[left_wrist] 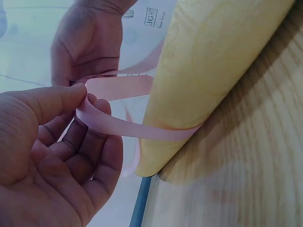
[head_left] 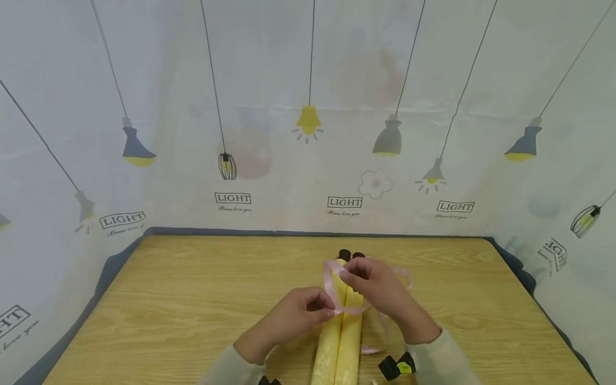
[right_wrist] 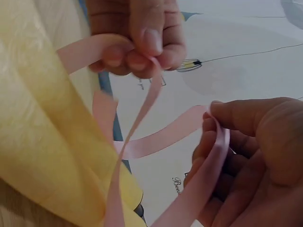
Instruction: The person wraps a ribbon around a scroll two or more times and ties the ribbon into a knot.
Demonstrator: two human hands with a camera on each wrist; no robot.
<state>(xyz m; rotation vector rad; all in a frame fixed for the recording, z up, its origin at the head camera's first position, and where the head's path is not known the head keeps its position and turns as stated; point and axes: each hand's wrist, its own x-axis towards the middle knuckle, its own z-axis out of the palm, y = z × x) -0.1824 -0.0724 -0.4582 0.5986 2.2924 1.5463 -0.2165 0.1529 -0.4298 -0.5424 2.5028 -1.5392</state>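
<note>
Two yellow rolls (head_left: 349, 345) with black ends (head_left: 344, 254) lie side by side on the wooden table, pointing away from me. A pink ribbon (head_left: 329, 280) passes around them and rises in loops above. My left hand (head_left: 300, 313) pinches the ribbon between thumb and fingers, just left of the rolls. Higher and to the right, my right hand (head_left: 377, 283) pinches another stretch of it over the far part of the rolls. In the right wrist view the ribbon (right_wrist: 165, 137) runs between both hands. Part of the ribbon behind the right hand is hidden.
The wooden table (head_left: 192, 278) ends at a dark blue edge (head_left: 231, 232) along white curtains (head_left: 279, 176) printed with lamps. Beside my right sleeve sits a black object with a yellow label (head_left: 405, 367). Loose ribbon (head_left: 369, 350) lies right of the rolls.
</note>
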